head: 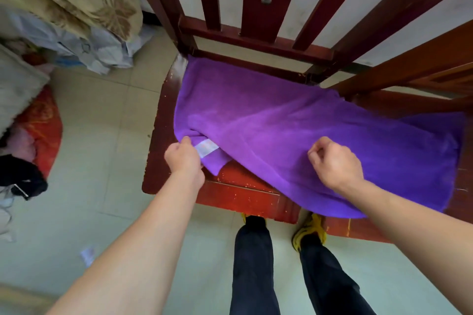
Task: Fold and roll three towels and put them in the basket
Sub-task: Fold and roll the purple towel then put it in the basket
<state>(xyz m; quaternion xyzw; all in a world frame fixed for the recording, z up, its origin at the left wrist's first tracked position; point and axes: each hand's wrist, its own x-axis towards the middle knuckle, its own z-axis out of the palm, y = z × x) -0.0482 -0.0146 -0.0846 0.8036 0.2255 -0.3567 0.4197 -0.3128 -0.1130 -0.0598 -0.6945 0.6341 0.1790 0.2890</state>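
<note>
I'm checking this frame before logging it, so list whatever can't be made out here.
1. The basket and the other two towels: nowhere in the head view, outside its edges if present.
2. The right hand: its curled fingers hide whether it pinches the purple towel.
3. The label by the left hand: print too blurred to read.
4. The chair seat: largely covered by the towel.

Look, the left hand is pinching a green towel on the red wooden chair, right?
Not quite: the towel is purple, not green, as the head view shows. The rest holds: the left hand pinches its near edge, and it lies on the red wooden chair.
</note>
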